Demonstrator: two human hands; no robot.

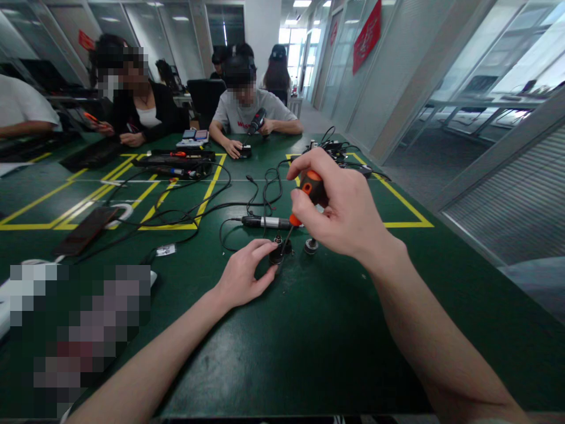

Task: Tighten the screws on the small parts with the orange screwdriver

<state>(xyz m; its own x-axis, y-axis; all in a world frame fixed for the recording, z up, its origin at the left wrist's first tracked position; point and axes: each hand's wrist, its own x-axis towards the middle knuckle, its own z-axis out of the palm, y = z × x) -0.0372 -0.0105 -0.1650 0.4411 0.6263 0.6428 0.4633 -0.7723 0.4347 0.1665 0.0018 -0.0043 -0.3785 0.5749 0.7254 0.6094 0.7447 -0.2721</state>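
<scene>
Orange-handled screwdriver (309, 194) clamped in the right hand (339, 206) should stay upright and pressed squarely into the small black part (278, 254), which the left hand (242, 277) pinches firmly against the green desk (309, 330), beside a second fitting (311, 245).

No legible text; red lettering on co-worker's grey shirt (241, 121) unreadable.

We see even, bright ceiling light (301, 3) and daylight far beyond our fingers (265, 250); soft shadows lie beneath them, dull glare nearer us, edges bend, some patches are pixelated.
</scene>
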